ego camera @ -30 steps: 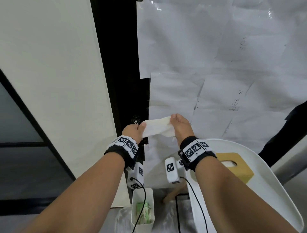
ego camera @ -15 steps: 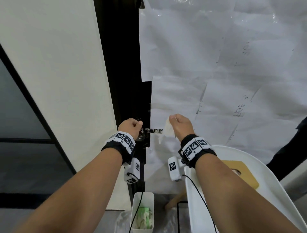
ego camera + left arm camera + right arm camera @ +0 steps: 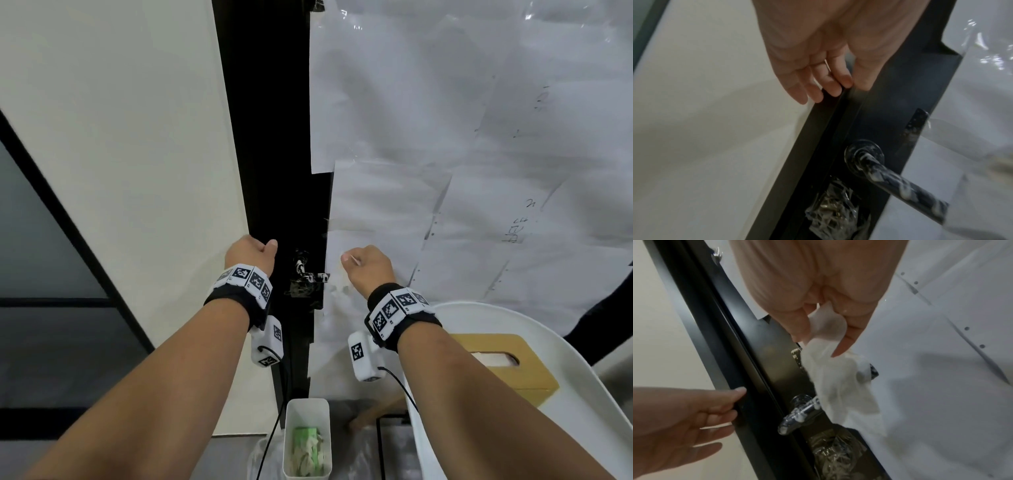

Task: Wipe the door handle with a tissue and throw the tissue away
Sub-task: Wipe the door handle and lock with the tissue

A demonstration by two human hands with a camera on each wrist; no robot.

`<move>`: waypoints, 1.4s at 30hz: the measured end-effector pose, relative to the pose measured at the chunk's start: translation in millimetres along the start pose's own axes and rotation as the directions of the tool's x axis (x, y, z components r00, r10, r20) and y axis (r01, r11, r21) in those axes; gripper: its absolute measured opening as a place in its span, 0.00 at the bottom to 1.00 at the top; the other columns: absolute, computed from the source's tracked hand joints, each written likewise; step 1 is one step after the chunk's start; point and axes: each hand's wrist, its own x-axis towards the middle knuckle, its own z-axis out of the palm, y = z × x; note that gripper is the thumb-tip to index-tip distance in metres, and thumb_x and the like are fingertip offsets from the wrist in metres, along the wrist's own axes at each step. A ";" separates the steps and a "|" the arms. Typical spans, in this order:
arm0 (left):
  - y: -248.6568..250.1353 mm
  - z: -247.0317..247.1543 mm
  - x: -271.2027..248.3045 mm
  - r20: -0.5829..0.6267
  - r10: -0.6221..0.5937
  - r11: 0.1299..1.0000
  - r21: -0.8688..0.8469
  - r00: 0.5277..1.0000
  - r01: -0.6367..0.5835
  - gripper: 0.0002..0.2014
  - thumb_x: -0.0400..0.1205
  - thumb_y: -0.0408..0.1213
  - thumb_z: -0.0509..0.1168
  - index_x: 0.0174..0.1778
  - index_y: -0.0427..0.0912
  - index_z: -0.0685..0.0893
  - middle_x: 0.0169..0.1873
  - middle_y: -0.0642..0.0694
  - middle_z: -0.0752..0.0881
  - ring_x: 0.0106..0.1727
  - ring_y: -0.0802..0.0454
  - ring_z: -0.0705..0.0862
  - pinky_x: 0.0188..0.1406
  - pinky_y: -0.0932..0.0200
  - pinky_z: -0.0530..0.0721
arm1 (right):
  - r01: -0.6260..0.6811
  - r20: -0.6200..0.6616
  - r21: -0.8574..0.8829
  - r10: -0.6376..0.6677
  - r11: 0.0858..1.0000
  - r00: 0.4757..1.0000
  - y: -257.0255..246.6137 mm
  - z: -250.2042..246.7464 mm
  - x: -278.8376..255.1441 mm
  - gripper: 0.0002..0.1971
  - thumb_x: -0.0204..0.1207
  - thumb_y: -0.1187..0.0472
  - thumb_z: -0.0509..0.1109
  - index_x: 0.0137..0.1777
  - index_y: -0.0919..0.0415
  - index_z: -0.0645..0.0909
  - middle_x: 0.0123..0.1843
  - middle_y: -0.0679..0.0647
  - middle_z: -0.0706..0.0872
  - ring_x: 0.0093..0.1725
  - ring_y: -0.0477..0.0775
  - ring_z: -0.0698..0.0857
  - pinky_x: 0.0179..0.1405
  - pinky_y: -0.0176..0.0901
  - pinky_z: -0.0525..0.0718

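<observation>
Both forearms reach forward at handle height. The left hand (image 3: pixel 818 53) is relaxed, its fingers (image 3: pixel 813 87) straight and resting against the matte black door frame (image 3: pixel 830 123) above the handle, holding nothing. The right hand (image 3: pixel 818 293) pinches one soft, crumpled white tissue (image 3: pixel 834 373), which drapes over the outer part of the single dark lever door handle (image 3: pixel 898 180); that handle is streaked with white residue. Below stands one white rectangular bin (image 3: pixel 307 442).
</observation>
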 end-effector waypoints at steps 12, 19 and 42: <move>-6.8 -5.2 3.6 -0.085 -0.007 1.000 0.019 0.996 0.009 0.20 0.79 0.54 0.64 0.31 0.42 0.71 0.23 0.49 0.73 0.23 0.53 0.72 0.21 0.62 0.65 | 0.106 0.032 -0.456 -0.103 0.884 0.994 26.7 37.5 -2.0 0.12 0.80 0.60 0.65 0.62 0.59 0.82 0.57 0.58 0.71 0.57 0.59 0.75 0.54 0.51 0.82; -8.5 0.2 2.7 -0.114 0.041 0.998 0.042 0.993 -0.037 0.19 0.81 0.50 0.64 0.35 0.37 0.71 0.24 0.47 0.72 0.25 0.49 0.70 0.22 0.59 0.63 | 0.206 0.102 -0.543 -0.180 0.814 0.978 26.4 32.5 -3.9 0.13 0.69 0.80 0.60 0.50 0.67 0.77 0.54 0.60 0.72 0.49 0.62 0.77 0.34 0.47 0.71; -8.2 -1.5 4.2 -0.087 0.055 0.997 0.066 0.995 -0.049 0.17 0.81 0.51 0.64 0.39 0.39 0.74 0.27 0.46 0.76 0.33 0.44 0.76 0.31 0.56 0.71 | 0.149 0.067 -0.569 -0.135 0.809 0.989 24.4 27.3 -6.2 0.15 0.70 0.78 0.58 0.51 0.68 0.82 0.59 0.61 0.73 0.58 0.61 0.73 0.49 0.50 0.82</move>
